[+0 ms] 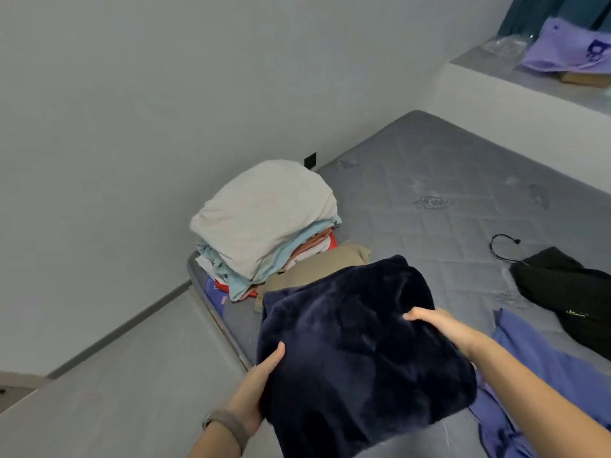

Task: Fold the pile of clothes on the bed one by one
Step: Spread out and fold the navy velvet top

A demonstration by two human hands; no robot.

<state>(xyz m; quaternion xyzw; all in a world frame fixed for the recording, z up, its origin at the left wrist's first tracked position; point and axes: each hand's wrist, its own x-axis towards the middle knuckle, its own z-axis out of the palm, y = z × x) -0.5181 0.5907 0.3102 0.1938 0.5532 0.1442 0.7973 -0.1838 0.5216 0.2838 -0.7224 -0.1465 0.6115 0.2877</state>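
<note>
A folded dark navy plush garment (357, 352) is held between my two hands above the near edge of the grey mattress (429, 180). My left hand (261, 381) grips its left edge, thumb on top. My right hand (436, 325) holds its right edge, thumb on top and fingers hidden underneath. Behind it a tall stack of folded clothes (264, 223), topped by a cream piece, stands at the mattress corner by the wall. A folded khaki garment (324, 262) lies beside the stack, partly covered by the navy one.
A black garment (568, 292) and a thin black cord (502, 246) lie on the mattress at right. A blue-purple cloth (542, 368) lies near my right arm. A ledge at the upper right holds a lilac cloth (562, 47). The grey floor (115, 375) runs along the left.
</note>
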